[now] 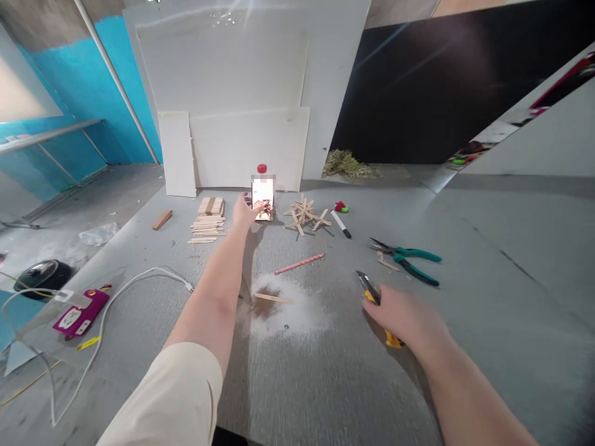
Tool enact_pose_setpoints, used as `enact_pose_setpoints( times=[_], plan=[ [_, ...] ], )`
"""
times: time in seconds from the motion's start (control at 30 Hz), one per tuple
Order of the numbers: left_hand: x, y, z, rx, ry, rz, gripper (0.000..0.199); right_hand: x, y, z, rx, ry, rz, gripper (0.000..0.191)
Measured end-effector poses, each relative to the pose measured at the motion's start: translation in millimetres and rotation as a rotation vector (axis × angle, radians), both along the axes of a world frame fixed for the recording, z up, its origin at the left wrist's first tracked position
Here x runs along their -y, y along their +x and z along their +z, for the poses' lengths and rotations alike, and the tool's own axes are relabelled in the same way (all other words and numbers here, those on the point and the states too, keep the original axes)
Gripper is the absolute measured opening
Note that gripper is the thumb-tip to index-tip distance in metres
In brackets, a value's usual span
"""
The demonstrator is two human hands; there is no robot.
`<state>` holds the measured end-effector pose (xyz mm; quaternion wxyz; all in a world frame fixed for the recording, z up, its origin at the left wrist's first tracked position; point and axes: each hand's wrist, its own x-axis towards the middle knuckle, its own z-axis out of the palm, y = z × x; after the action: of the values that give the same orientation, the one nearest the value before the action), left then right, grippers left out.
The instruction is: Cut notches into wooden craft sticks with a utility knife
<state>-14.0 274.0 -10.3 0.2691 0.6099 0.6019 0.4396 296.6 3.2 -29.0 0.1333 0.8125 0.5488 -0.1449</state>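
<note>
While left hand (243,212) is at far phone (263,197), grip unclear, right hand (400,310) clasps knife (373,293). Best keep blade (361,278) low, off left arm (214,303).

Soft, cool light spreads over the grey textured worktop (316,384), and there's the glowing rectangular phone screen (263,197), blazing nearly white at far centre! Streaks of glare cross the tall white board (325,62) and, fainter, the flat black panel (409,93) at far right. Shadows hug the bare left forearm (216,294) and right forearm (460,371). The right hand (409,313) looks slightly soft; a pixelated band sits above the screen; outer edges stretch, darkening at right.
</note>
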Motion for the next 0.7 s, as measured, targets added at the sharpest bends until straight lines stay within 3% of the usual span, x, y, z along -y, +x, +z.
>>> enact_pose_setpoints(
  times=[0.1, 0.27, 0.7],
  plan=[
    [-6.6, -16.6, -4.1, -0.03, -0.043, -0.045, 0.038, -0.5, 3.3, -4.7, 0.007, 0.018, 0.007, 0.039],
    [-11.8, -21.7, -7.0, -0.098, -0.087, -0.1, 0.037, -1.6, 10.0, -14.9, 0.009, 0.071, 0.026, 0.04],
    [-7.7, -27.3, 8.2, -0.299, -0.054, -0.089, 0.035, -1.5, 15.1, -22.9, 0.006, 0.098, 0.022, 0.04]
  ],
)
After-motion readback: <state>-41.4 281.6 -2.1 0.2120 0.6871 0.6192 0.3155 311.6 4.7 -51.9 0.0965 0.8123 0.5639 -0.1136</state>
